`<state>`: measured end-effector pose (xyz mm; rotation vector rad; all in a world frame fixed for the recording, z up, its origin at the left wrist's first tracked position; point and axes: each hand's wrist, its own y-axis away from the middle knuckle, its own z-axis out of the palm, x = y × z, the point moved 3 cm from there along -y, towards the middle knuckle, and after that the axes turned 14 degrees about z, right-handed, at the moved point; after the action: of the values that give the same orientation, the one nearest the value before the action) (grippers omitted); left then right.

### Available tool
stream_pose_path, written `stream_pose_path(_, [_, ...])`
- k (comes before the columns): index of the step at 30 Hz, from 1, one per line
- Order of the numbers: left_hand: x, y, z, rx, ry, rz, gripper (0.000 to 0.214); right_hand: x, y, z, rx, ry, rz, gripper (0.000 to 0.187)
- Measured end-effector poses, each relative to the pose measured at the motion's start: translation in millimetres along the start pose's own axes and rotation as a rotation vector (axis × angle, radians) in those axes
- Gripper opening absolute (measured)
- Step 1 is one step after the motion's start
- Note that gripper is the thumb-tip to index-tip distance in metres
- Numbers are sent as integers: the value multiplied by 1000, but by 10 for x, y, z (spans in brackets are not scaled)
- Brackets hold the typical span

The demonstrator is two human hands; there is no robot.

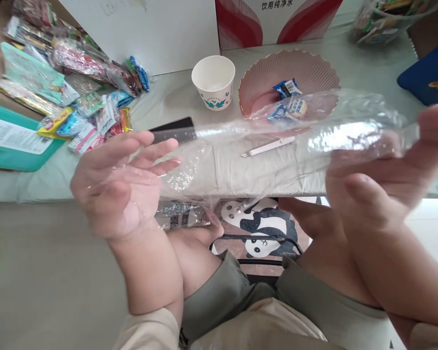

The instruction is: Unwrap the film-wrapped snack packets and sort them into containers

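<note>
A clear plastic bag (277, 150) is stretched between my two hands in front of my lap. My left hand (118, 184) has its fingers spread flat, and it looks covered by the bag's left end. My right hand (383, 165) is curled round the bag's right end, thumb toward me, fingertips blurred. Behind the bag on the table stand a pink scalloped plate (273, 73) with two blue snack packets (288, 99) and a white paper cup (213, 80).
A heap of colourful snack packets (69, 73) lies at the table's far left beside a teal box (18, 150). A dark phone (173, 127) and a white pen-like tool (268, 146) rest near the table's front edge. A red-and-white carton (277, 19) stands behind.
</note>
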<state>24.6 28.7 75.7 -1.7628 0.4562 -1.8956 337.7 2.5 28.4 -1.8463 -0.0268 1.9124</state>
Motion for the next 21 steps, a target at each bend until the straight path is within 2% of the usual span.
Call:
stream_pose_path(2, [-108,-24,-10,-2,79,-102,27,57,-49,87,-53,-48,113,53])
stream_pose_path(4, [-243,-41,-36,-5,155,-212,30,76,-108,144,-20,-72,140,41])
stream_pose_path(6, [-400,-45,-79,16,228,-349,31,50,-153,189,44,-100,102,45])
stream_pose_path(8, [-549,-46,-131,51,277,-457,33,31,-170,259,39,-121,128,53])
stream_pose_path(13, [-804,-45,-312,234,312,-658,31,235,-174,441,-56,-158,392,42])
stream_pose_path(17, [-820,14,-458,312,342,-805,34,608,-231,551,-142,-86,422,38])
stream_pose_path(19, [-753,41,-504,314,359,-780,35,760,-225,613,-171,-54,415,41])
stream_pose_path(21, [-672,60,-522,265,346,-732,36,843,-178,682,-223,-90,436,50])
